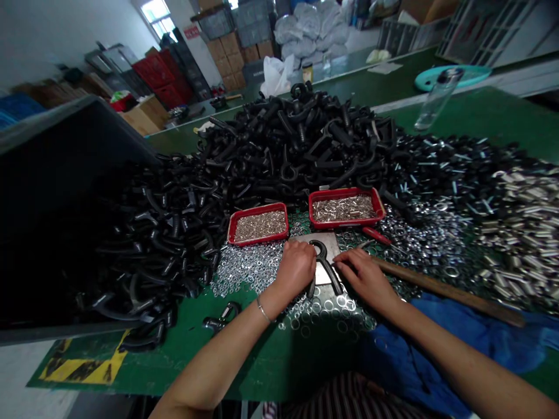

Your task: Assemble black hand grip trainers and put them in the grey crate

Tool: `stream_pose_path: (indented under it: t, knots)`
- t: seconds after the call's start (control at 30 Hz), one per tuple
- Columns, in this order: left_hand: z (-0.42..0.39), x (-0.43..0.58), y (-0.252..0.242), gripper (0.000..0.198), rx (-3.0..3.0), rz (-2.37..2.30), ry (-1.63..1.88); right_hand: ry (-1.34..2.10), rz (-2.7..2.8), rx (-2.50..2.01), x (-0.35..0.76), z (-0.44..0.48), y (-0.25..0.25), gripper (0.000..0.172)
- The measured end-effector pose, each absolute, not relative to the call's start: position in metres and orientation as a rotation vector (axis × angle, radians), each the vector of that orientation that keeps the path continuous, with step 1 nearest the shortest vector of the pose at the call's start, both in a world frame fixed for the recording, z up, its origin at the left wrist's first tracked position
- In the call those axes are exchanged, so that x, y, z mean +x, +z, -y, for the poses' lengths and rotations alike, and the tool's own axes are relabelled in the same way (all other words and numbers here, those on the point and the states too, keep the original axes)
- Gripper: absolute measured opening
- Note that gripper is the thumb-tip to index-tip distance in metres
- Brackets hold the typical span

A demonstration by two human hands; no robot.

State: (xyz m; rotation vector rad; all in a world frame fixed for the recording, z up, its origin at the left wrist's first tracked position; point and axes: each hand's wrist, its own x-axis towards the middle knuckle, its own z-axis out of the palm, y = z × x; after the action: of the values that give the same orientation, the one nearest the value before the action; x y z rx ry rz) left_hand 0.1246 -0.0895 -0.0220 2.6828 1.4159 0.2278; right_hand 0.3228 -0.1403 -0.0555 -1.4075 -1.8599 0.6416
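A black hooked part [335,283] with a round loop at its far end lies over a pale metal plate [332,241]. Fingers curled, my left hand [297,265] grips this black part along its left side, by the loop. Its hold is partly hidden behind the knuckles. On the other side, my right hand [362,276] has thumb and fingertips pinched together beside the part's right leg. Whatever sits between those fingertips is too small to make out. Loose metal rings [321,305] are scattered just in front of the plate.
Two red trays [257,240] of small metal pieces stand behind the plate. Beyond rises a heap of black parts [301,134]. A wooden handle [454,291] and a red-handled tool [376,235] lie rightward, near metal sleeves [524,233]. A dark bin [65,139] is left.
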Motion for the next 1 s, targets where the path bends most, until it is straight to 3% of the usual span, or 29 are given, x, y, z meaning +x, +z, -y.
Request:
stream_pose_path:
  t: [0.4,0.5,0.7,0.83,1.0]
  knots:
    - [0.104,0.145,-0.022,0.022,3.037,-1.233,-0.056,0.576,1.998,-1.449,0.320,0.149,-0.053,0.017]
    - [0.104,0.131,-0.024,0.021,2.868,-1.273,0.103,0.503,2.107,-1.491,0.313,0.152,-0.050,0.018]
    - [0.104,0.094,-0.033,0.024,2.245,-1.462,0.752,0.215,2.231,-1.695,0.290,0.146,-0.048,0.025]
    - [0.099,0.075,-0.043,0.020,2.132,-1.517,0.817,0.146,2.273,-1.724,0.284,0.140,-0.048,0.014]
    - [0.075,0.072,-0.046,0.017,2.162,-1.349,0.771,0.151,2.262,-1.659,0.299,0.150,-0.043,0.016]
